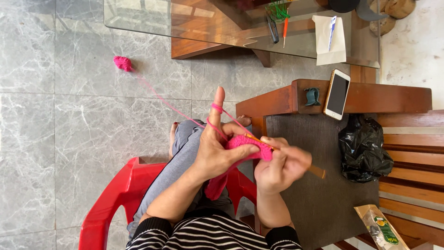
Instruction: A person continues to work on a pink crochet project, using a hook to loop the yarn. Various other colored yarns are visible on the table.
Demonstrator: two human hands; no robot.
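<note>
My left hand (217,148) pinches a pink crocheted piece (247,147) between thumb and fingers, with pink yarn (175,109) looped over my raised forefinger. The strand runs across the floor to a small pink yarn ball (123,63) at the upper left. My right hand (281,166) grips a wooden crochet hook (317,172) whose tip is at the edge of the pink piece. The lower part of the piece hangs down below my left hand.
I sit on a red plastic chair (115,194) over grey marble tiles. A wooden bench holds a white phone (337,94), a black plastic bag (363,148) and a packet (381,227). A glass table (222,23) with scissors, pens and paper stands ahead.
</note>
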